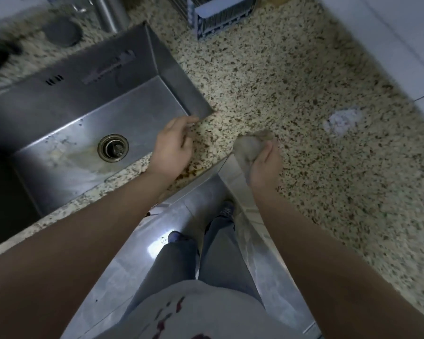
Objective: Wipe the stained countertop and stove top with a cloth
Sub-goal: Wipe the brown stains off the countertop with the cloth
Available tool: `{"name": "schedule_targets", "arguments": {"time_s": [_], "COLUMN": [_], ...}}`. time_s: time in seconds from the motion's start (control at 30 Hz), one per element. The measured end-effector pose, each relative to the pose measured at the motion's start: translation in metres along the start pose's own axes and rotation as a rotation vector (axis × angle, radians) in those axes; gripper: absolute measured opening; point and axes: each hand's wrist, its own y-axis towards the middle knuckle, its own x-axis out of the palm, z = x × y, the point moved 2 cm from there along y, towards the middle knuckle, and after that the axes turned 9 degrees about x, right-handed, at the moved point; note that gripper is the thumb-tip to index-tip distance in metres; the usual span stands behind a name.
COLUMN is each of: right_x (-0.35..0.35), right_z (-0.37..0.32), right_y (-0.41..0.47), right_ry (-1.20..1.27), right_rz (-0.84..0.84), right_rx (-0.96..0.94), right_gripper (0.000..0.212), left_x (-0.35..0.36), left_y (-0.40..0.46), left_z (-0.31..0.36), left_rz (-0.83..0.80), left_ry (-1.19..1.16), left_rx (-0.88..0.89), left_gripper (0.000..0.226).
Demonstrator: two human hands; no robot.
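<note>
Where sink meets countertop, brown stains between hands.

faucet cut off at top, left fingers blurred

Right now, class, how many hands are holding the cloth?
1. The right hand grips the bunched cloth over the countertop corner. The left hand holds nothing, fingers reaching toward the sink corner.
</note>
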Motion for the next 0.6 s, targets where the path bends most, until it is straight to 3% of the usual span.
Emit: {"name": "schedule_targets", "arguments": {"time_s": [0.07, 0.17, 0.23, 0.33, 0.4, 0.6], "right_x": [0.007, 0.021, 0.025, 0.028, 0.029, 0.035], "right_z": [-0.021, -0.061, -0.079, -0.1, -0.107, -0.13], "right_y": [-0.011, -0.034, -0.053, -0.08, -0.097, -0.106], "right_ry": [0.27, 0.745, 1.018, 1.16, 1.251, 1.165], "right_rz": [-0.082, -0.542, -0.737, -0.919, -0.948, -1.031], "right_rx": [0.236, 0.475, 0.503, 0.595, 0.675, 0.727], "right_gripper": [0.058, 0.064, 0.069, 0.061, 0.057, 0.081], "left_x": [-0.012, -0.025, -0.037, -0.058, -0.071, -0.087], "left_y": [-0.009, -0.016, -0.025, -0.033, -0.04, -0.047], "left_z": [0.003, 0.011, 0.019, 0.026, 0.03, 0.028], "left_rz": [-0.064, -0.229, -0.216, -0.158, -0.118, 0.13], "left_ry": [-0.023, -0.184, -0.455, -0.804, -0.972, -1.18], "left_rx": [-0.054, -0.245, -0.402, -0.521, -0.551, -0.635], "left_gripper": [0.038, 0.025, 0.026, 0.048, 0.048, 0.042]}}
